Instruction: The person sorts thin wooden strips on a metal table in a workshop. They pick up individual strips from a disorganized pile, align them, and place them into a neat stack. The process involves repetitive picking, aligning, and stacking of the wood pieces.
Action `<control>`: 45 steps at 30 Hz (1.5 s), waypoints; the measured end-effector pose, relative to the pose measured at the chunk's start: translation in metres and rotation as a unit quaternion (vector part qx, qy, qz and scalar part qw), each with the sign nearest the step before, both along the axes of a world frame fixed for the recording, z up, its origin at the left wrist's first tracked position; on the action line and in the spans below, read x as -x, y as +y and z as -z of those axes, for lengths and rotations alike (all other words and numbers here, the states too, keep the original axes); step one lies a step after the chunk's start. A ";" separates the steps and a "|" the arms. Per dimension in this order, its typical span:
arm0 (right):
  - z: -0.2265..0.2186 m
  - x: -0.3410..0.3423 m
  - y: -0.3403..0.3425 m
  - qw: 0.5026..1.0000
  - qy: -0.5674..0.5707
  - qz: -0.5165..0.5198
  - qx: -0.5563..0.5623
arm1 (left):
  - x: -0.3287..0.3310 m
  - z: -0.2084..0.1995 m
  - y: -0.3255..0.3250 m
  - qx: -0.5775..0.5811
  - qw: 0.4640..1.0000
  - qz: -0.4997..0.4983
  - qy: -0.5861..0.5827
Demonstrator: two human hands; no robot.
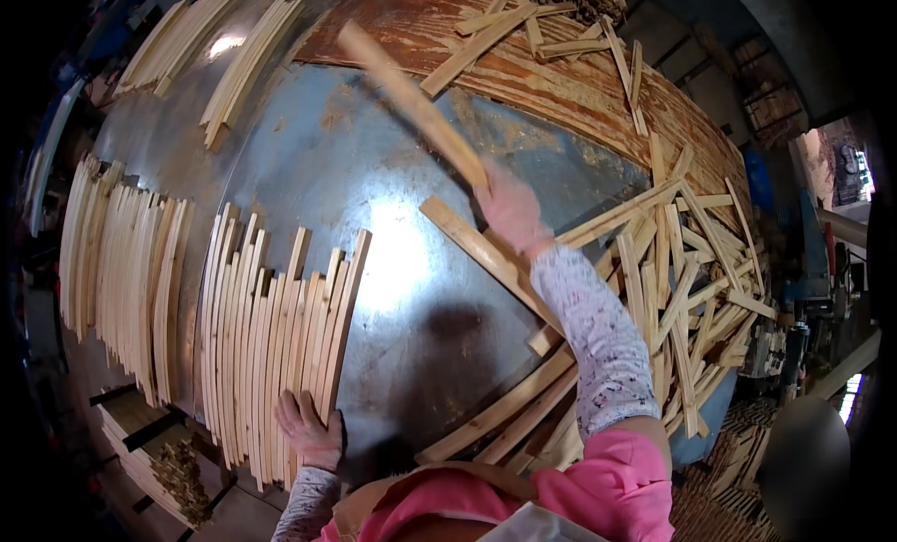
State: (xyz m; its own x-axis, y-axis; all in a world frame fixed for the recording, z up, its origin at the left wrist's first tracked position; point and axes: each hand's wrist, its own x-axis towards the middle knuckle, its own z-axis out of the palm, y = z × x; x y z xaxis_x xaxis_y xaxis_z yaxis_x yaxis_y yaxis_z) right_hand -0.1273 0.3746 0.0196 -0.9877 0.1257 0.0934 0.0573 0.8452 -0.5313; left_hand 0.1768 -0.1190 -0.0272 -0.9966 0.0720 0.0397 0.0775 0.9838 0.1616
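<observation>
A wooden slat [411, 103], smeared by motion, slants up and to the left over the metal tabletop [448, 327]. My right hand [510, 208] is closed around its near end. At the lower left, my left hand [309, 432] lies with its fingers stretched out on the near ends of a row of wooden slats [271, 336]. The slats in that row lie side by side, their far ends uneven. Beneath my right forearm, another slat [481, 257] lies at a slant on the metal.
A tangled pile of slats [691, 290] covers the right side. More rows stand at the left [121, 280] and far left [177, 37]. Loose slats [481, 47] lie on a worn wooden board [383, 28] at the back. Curved slats [505, 406] lie near my body.
</observation>
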 end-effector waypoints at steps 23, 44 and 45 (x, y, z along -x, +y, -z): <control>-0.029 0.007 0.232 0.928 -0.151 0.269 -0.207 | 0.006 0.003 0.004 0.051 0.998 0.004 -0.032; -0.001 -0.075 0.180 0.958 -0.234 0.141 0.084 | -0.001 0.016 -0.009 0.094 0.995 0.021 -0.020; -0.017 -0.062 0.185 0.941 -0.245 0.184 0.143 | -0.003 0.018 -0.009 0.102 0.994 0.022 -0.014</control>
State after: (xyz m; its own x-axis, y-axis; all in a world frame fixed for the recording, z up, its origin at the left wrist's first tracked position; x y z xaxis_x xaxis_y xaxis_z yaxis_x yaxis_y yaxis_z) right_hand -0.0652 0.5594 0.0363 -0.7879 0.4178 -0.4524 0.6157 0.5467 -0.5674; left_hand 0.1794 -0.1275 -0.0449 -0.9928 0.1196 -0.0089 0.1199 0.9920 -0.0388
